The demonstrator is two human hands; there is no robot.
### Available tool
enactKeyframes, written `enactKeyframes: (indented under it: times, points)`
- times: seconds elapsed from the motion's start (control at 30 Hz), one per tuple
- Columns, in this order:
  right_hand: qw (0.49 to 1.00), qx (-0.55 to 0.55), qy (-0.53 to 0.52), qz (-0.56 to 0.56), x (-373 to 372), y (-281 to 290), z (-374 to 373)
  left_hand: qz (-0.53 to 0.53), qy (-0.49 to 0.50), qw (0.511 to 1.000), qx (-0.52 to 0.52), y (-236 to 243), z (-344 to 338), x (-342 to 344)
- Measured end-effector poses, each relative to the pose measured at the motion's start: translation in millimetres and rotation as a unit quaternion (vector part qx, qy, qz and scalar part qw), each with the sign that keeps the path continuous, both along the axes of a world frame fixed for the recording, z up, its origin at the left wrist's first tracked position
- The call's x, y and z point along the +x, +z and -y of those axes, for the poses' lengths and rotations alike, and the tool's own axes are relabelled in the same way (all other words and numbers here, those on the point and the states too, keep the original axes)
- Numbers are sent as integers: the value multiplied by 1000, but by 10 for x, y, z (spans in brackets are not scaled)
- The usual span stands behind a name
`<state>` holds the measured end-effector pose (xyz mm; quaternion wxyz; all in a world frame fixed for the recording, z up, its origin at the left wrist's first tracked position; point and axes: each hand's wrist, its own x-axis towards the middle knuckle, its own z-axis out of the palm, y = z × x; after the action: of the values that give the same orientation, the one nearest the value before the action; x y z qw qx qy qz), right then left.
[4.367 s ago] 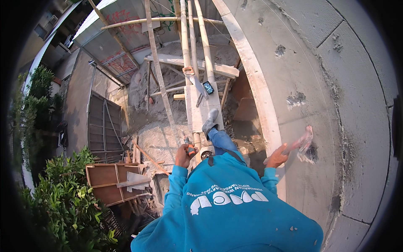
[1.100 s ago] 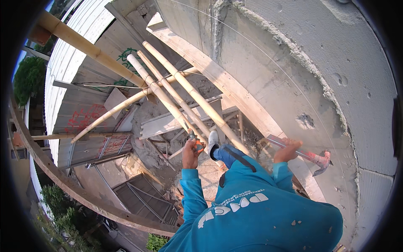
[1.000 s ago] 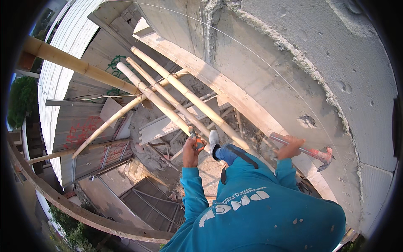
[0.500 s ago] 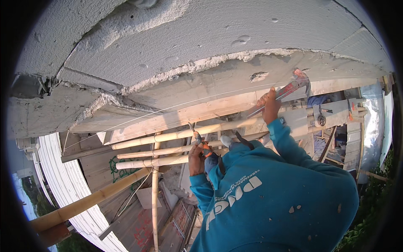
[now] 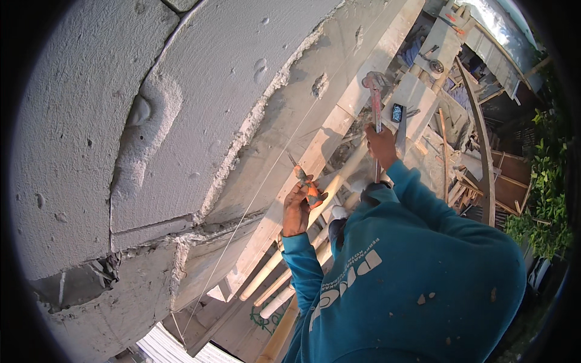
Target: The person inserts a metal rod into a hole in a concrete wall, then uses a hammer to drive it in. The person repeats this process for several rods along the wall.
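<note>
An orange-handled tool with grey smears [image 5: 312,191] and a thin metal shaft is gripped in my left hand [image 5: 296,212], close to a thin white string [image 5: 251,204] stretched along the grey wall. My right hand [image 5: 380,146] is closed round the shaft of a hammer [image 5: 375,97], whose worn reddish head is raised beside the board edge. Between the hands and the pale block wall [image 5: 163,151] runs a concrete band [image 5: 272,169] with chipped patches and a wooden board [image 5: 351,97] along its outer side.
Bamboo poles [image 5: 269,266] lie below my arms. A plank platform up right holds a phone [image 5: 397,112] and other tools. A long timber [image 5: 484,169] and leafy branches [image 5: 538,224] are at the right, corrugated sheeting [image 5: 178,345] at the bottom.
The view has swung toward the wall, which now fills the left side. The hammer head has risen from low at my right to upright. Both tools have stayed in my hands.
</note>
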<state>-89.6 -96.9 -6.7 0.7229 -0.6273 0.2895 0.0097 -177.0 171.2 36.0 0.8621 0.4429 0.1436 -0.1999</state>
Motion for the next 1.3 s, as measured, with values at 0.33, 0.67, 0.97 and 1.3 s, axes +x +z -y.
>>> enactKeyframes:
  times: [0.33,0.67,0.97,1.3]
  points:
    - [983,-180,-10,-23,-995,241,-96,20,-163,986,-29,391,446,642]
    - [974,-214,-74,4,-1140,578,300,-6,-73,990,-117,391,1327,1420]
    - [957,-273,-72,63,-851,780,953,1,42,985,-169,393,1775,1679]
    - [959,-151,-99,217,-448,1270,1023,43,118,965,-232,370,1941,1773]
